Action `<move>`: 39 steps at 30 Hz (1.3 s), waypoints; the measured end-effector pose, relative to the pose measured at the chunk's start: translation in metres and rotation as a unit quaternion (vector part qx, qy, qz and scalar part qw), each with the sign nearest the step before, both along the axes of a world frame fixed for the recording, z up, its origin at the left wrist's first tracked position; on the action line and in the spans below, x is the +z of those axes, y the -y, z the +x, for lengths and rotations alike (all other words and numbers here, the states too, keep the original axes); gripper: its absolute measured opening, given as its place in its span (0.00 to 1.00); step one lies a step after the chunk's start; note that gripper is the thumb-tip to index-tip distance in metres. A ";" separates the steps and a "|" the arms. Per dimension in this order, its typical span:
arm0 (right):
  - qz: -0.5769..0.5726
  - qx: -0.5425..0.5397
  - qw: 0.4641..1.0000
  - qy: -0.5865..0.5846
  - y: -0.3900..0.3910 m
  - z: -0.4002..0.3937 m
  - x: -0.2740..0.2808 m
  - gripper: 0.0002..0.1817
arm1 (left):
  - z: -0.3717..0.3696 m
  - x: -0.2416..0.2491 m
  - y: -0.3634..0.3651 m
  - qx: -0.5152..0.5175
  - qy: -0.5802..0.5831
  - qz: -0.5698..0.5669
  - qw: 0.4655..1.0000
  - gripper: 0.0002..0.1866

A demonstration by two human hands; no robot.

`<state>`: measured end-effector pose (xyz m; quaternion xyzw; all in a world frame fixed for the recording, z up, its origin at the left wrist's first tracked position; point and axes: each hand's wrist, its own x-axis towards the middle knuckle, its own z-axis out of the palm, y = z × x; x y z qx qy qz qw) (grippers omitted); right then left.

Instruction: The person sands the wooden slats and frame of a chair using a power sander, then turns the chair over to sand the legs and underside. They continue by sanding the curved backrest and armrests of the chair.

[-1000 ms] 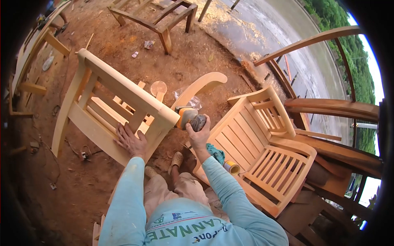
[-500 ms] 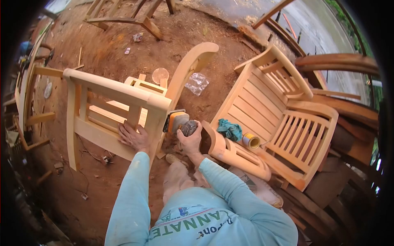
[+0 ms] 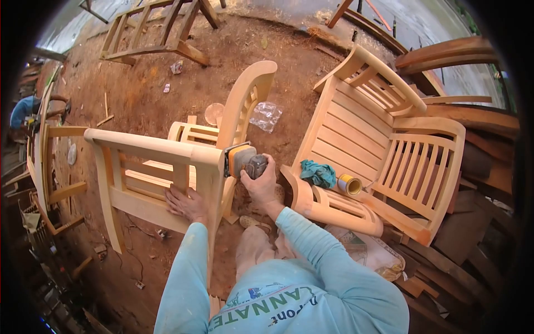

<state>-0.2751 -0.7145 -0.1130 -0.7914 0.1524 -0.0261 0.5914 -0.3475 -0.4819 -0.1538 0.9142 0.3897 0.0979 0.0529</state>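
Observation:
My right hand (image 3: 260,181) is wrapped round a grey and orange power sander (image 3: 242,160), whose pad meets the right end post of a pale wooden chair frame (image 3: 150,146). Lower on the same frame, my left hand (image 3: 187,205) lies flat with its fingers spread on the wide rail. Behind the post rises a curved, slatted wooden part (image 3: 245,100). On the slatted wooden chair (image 3: 347,131) to the right rest a teal cloth (image 3: 318,174) and a yellow-rimmed can (image 3: 350,184).
Another wooden frame (image 3: 150,51) stands at the top left. A person in blue (image 3: 23,111) bends at the far left beside more frames. Clear plastic (image 3: 266,116) lies on the dirt ground. Wood pieces (image 3: 461,114) are piled at the right.
The view has shifted, and a person has come into clearer view at the left. The sander sits slightly higher against the post, still in my right hand. My left hand remains on the rail.

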 end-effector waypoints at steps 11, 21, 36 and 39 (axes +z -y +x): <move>-0.176 0.056 0.981 0.061 0.010 0.170 0.061 0.44 | 0.002 0.007 0.004 -0.002 -0.008 0.002 1.000 0.38; -0.350 0.124 0.926 0.062 0.020 0.264 0.093 0.46 | 0.002 0.006 0.003 0.003 0.014 -0.016 1.000 0.39; -0.398 0.129 0.908 -0.025 0.037 0.350 0.125 0.41 | 0.005 0.008 0.005 -0.001 0.018 0.004 1.000 0.39; -0.409 0.228 0.884 -0.002 0.008 0.335 0.130 0.38 | 0.004 0.006 0.006 -0.001 0.018 0.007 1.000 0.39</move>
